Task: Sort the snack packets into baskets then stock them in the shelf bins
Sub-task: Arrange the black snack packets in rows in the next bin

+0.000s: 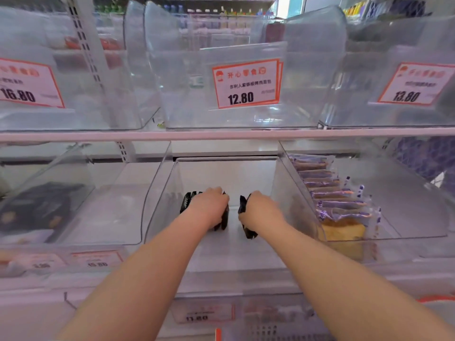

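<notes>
both arms reach into the middle bin [157, 193] on the lower shelf, a clear plastic one. the left hand [209, 205] is curled round a bunch of black packets [187, 200], held upright, their edges showing to the left of the knuckles and below the wrist. the right hand [261, 210] grips another black packet [246, 227], which sticks out on the hand's left side and below it. the two hands sit near each other, apart, about halfway back in the bin. whether the packets touch the bin floor is hard to tell, since the hands hide their lower edges in part.

the right bin [418, 217] holds a row of purple packets [332, 193] standing on edge along its left wall, with a yellow cake-like packet [344, 230] at the front of the row. the left bin [73, 217] holds a dark pack [41, 207], blurred through the plastic.

on the upper shelf stand three more clear bins. the middle one carries a price tag [246, 83] reading 12.80; the left tag [27, 84] reads 16.80 and the right tag [416, 83] reads 13.80. a white shelf edge [98, 137] runs between the two rows. a small tag [204, 313] sits on the front below the middle bin, its print blurred.
</notes>
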### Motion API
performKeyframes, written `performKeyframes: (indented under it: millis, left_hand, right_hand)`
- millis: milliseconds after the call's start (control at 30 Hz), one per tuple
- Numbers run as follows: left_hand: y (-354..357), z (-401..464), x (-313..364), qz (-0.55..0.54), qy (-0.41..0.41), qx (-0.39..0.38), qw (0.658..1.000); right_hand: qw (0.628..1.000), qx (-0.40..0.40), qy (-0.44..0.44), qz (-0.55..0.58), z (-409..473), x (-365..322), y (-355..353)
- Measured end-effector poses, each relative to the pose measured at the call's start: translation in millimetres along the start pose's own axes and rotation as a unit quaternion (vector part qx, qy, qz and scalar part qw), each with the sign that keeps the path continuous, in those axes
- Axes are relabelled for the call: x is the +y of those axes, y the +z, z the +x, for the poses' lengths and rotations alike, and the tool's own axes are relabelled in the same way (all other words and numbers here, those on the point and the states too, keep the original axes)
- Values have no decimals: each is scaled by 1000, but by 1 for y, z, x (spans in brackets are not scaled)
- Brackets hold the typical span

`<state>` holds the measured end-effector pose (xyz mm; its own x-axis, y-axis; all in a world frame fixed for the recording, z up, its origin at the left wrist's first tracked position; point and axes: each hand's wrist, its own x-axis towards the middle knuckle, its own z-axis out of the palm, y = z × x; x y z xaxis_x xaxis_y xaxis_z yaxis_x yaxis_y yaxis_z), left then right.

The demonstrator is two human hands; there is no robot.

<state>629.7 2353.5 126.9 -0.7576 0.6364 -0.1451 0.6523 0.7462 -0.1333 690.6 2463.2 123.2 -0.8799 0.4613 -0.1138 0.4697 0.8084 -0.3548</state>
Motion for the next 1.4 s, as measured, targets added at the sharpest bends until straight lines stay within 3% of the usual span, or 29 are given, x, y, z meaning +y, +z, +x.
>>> performKeyframes:
  millis: [167, 300, 433, 633, 900, 1067, 1233, 1400]
  left_hand:
    - [5, -3, -4, -34, -35, -24, 999]
    - [11, -2, -3, -19, -54, 25, 998]
    - [15, -3, 0, -18, -73, 60, 995]
    - [8, -4, -2, -36, -49, 19, 998]
    - [11, -5, 3, -20, -101, 51, 993]
    - [6, -8, 5, 0, -114, -9, 993]
    - [3, -17, 3, 14, -128, -76, 989]
    - [-8, -34, 0, 28, -95, -74, 992]
  right_hand:
    - [995, -51, -52, 66, 4, -5, 10]
    - [987, -138, -77, 13, 5, -3, 9]
    - [987, -73, -118, -82, 0, 0, 15]
    - [992, 0, -112, -55, 10, -3, 11]
    - [970, -28, -162, -181, 11, 0, 19]
    - [964, 2, -193, -181, 22, 1, 12]
    - [964, -38, -179, -193, 17, 2, 18]
    - [952, -40, -181, -244, 4, -1, -4]
